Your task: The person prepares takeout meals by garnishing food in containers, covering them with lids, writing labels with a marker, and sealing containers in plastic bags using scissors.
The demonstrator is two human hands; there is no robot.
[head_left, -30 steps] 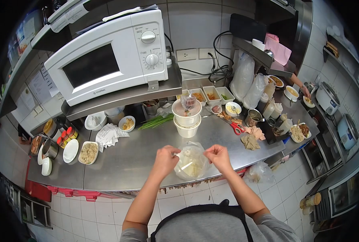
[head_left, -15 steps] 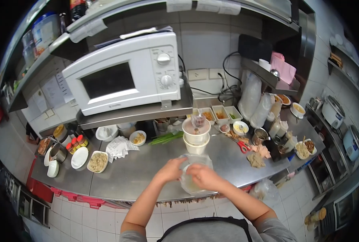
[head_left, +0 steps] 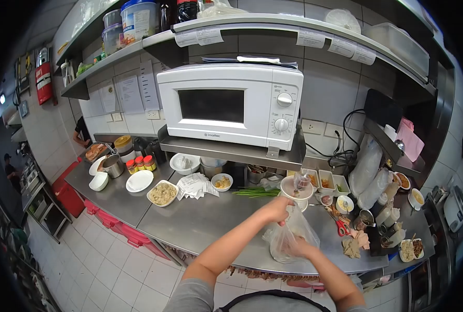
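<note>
My left hand (head_left: 277,210) is closed on the upper edge of a clear plastic bag (head_left: 289,231), holding it up over the front of the steel counter (head_left: 210,231). My right hand (head_left: 303,248) is at the bag's right side, its fingers partly covered by the plastic. I cannot tell whether those fingers are inside the bag or gripping it. Just behind my left hand stand stacked round tubs with a lidded white tub (head_left: 297,188) on top. A small clear cup (head_left: 301,180) rests on that lid.
A white microwave (head_left: 231,104) sits on a raised shelf. Left are a bowl of pale food (head_left: 162,193), receipts (head_left: 194,185) and a white plate (head_left: 139,181). Green stalks (head_left: 257,192) lie by the tubs. Right are red-handled scissors (head_left: 341,226), a crumpled cloth (head_left: 351,248) and sauce bottles (head_left: 392,216).
The bag, flat and low between both hands before, now hangs upright and opened out. My left hand has risen toward the tubs; my right is lower at the bag's side. The view has turned left.
</note>
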